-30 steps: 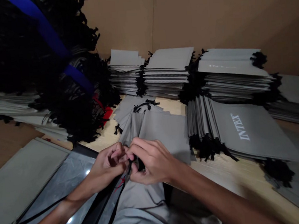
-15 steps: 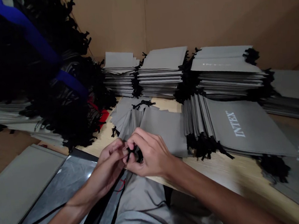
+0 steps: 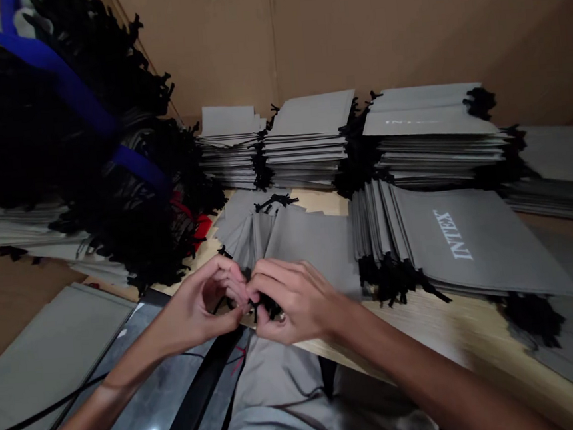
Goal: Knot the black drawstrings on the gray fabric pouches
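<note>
Black cord point(image 3: 271, 305) mostly hidden (ends unclear). Right hand point(image 3: 298, 299) curled, pinching cord; left hand point(image 3: 194, 311) half-curled alongside, hold unclear.

Grey pouches point(image 3: 318, 235) matt, smooth, cloth-looking; black cords point(image 3: 397, 279) rough, fibrous. Tabletop point(image 3: 417, 327) pale wood-look, soft sheen. Floor point(image 3: 127, 423) glossy, stone-like; brown backing point(image 3: 350, 29) matt, cardboard-like.

I can see grey bags point(image 3: 313, 239), some lettered INTEX in white, with jet-black cords point(image 3: 397, 279); a bright blue strap point(image 3: 139, 167), pale yellow table point(image 3: 417, 327), brown wall point(image 3: 231, 39) and grey trousers point(image 3: 280, 376).
</note>
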A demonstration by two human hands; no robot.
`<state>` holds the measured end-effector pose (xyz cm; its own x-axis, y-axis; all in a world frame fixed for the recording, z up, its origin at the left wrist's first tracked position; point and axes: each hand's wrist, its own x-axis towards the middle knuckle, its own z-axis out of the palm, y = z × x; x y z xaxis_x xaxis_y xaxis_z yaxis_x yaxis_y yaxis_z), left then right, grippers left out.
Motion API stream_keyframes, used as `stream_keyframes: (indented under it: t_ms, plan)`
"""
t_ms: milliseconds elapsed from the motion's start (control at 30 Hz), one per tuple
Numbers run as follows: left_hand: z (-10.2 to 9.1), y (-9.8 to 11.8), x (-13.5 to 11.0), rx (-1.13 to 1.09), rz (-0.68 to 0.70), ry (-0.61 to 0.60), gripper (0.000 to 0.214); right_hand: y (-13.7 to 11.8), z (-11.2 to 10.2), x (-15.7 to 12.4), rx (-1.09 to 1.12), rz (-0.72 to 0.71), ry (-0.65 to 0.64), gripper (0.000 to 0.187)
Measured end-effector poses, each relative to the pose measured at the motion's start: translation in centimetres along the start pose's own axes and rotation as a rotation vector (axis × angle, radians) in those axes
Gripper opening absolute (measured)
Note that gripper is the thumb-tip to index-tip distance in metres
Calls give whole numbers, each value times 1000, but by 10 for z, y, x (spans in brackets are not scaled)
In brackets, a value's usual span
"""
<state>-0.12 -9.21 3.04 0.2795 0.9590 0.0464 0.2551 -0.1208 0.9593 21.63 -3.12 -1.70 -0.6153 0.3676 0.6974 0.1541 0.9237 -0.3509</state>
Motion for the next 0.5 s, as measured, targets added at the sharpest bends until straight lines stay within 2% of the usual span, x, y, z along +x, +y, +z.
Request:
stream_keyframes:
  t_ms: [167, 267, 400, 500]
  plan:
    - [-2, 7, 1, 108, -15, -32, 31, 3, 2, -1, -101, -121, -5, 16]
    - [-1, 9, 0, 167, -54, -56, 31, 2, 4, -1, -104, -141, 0, 19]
    - [3, 8, 0, 79, -100, -26, 31, -4, 6, -1, 22, 13, -8, 17]
    - [7, 5, 2, -91, -154, 44, 35, -8, 7, -2, 143, 147, 2, 14]
